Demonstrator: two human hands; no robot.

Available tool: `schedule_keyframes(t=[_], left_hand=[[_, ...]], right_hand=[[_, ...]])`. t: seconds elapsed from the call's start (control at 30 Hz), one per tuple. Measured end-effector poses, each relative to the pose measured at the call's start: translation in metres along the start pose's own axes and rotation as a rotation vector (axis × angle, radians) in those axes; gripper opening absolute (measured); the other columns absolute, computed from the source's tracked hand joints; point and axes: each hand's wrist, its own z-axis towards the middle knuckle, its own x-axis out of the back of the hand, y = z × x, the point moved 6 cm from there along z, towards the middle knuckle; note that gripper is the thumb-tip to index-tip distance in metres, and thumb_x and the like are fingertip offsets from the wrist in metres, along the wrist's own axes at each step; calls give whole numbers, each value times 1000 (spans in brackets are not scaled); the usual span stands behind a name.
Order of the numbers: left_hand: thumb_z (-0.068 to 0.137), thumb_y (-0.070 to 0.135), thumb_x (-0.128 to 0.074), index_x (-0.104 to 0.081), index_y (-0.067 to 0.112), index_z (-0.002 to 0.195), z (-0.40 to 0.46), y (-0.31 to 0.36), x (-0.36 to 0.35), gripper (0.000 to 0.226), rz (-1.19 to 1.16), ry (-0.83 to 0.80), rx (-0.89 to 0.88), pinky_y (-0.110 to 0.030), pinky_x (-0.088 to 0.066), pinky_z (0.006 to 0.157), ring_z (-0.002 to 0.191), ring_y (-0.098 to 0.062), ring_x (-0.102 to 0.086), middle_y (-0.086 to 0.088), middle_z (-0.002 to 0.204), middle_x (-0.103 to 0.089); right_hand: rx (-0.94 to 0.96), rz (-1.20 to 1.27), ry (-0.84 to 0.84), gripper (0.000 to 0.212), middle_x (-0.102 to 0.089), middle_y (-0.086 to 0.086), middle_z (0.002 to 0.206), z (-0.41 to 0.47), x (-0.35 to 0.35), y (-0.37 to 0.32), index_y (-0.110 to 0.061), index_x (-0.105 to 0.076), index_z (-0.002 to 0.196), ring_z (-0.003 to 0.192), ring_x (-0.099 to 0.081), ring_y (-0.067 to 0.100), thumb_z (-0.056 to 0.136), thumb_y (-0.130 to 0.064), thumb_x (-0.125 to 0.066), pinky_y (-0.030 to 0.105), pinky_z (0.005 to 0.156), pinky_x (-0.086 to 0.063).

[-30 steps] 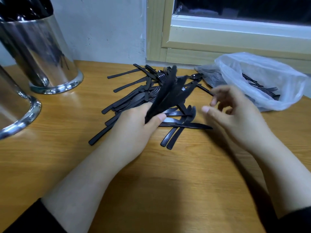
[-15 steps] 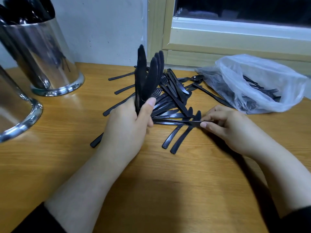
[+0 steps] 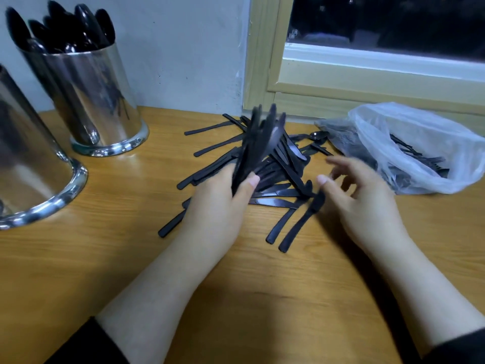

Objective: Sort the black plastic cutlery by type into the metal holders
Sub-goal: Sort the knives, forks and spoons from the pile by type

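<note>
Where the wooden table meets the wall and the window frame, all items lie in the head view, listed by size. Near metal holder, at far L, is cut off by the frame edge; contents not visible. Far metal holder, just behind it and w/ a flared base, stands upright against the wall and carries spoons, bowls up above the rim. Clear plastic bag, at far R by the window, lies on its side w/ more black cutlery inside, forks visible. Loose cutlery pile sits at table centre, between the holders and the bag, well apart from the holders; mostly knives, w/ one spoon at its back edge. L hand grips a knife bundle by the handles, thumb clamped across them, blades fanned upward & tilted slightly R above the pile. R hand, blurred, hovers just R of the pile w/ fingers spread and loosely bent, holding nothing; thumb tip near two knives that lie at the pile's near edge.
</note>
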Motion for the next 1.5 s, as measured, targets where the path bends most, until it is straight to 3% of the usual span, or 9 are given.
schedule_keyframes(t=[0.1, 0.27, 0.6, 0.83, 0.93, 1.03, 1.2, 1.37, 1.5], left_hand=[[101, 47, -56, -53, 31, 74, 5, -14, 9, 32, -302, 122, 137, -37, -43, 58, 51, -14, -48, 5, 62, -54], [100, 40, -63, -48, 24, 70, 3, -17, 20, 37, -488, 193, 224, -39, -37, 53, 47, -20, -39, 1, 54, -44], [102, 40, -57, -57, 2, 88, 3, -14, 21, 41, -479, 221, 231, -36, -44, 46, 44, -22, -45, -9, 54, -49], [102, 45, -48, -71, 22, 83, 2, -7, 31, 38, -227, 326, 53, -31, -55, 65, 73, -10, -67, 3, 76, -72], [99, 52, -44, -67, 35, 90, 0, 1, 27, 30, -142, 262, -4, -39, -51, 67, 80, -20, -63, 2, 83, -68], [100, 53, -43, -65, 41, 95, -2, 7, 15, 26, -35, 100, -63, -34, -55, 69, 81, -11, -67, 10, 84, -74], [102, 51, -46, -57, 29, 78, 0, -3, -1, 34, 110, -90, -15, -18, -38, 51, 55, -3, -51, 20, 55, -51], [101, 48, -50, -54, 30, 77, 2, -9, -1, 30, -40, -58, 73, -29, -43, 55, 49, -5, -49, 16, 55, -51], [99, 53, -49, -52, 33, 69, -1, -6, -6, 36, -78, -77, 96, -41, -48, 56, 47, -7, -45, 8, 54, -49]], right_hand=[[-1, -211, -151, 48, -57, -7, 107, 7, -29, 2, -22, -63, 132, 97, -54, 9, 90, -45, -69, 31, 89, -44], [-66, -351, -249, 50, -56, -4, 113, 17, -52, -5, -21, -63, 133, 110, -54, 22, 93, -51, -62, 50, 95, -47], [-107, -305, -52, 17, -60, -12, 91, 22, -32, 3, -24, -75, 101, 99, -57, 19, 97, -29, -59, 47, 94, -43], [-31, 60, 210, 9, -63, -13, 82, 24, 4, -6, -26, -66, 96, 77, -54, 4, 95, -19, -60, 21, 73, -37], [210, 140, 27, 13, -63, -16, 80, 18, -1, -28, -30, -64, 90, 76, -56, 3, 88, -17, -62, 13, 70, -39], [384, 176, -80, 16, -60, -9, 82, 9, -11, -42, -25, -64, 91, 79, -56, 13, 88, -9, -63, 22, 71, -43], [139, 352, -111, 40, -63, -4, 90, 19, -12, -12, -37, -52, 125, 80, -60, 18, 94, -17, -68, 24, 74, -43], [-37, -103, -301, 23, -54, -14, 110, 31, 3, 44, -34, -68, 116, 92, -53, 2, 97, -24, -63, 8, 79, -37], [-53, -191, -526, 33, -50, -20, 118, 27, -2, 59, -44, -67, 123, 111, -52, 4, 91, -37, -70, 40, 104, -44]])
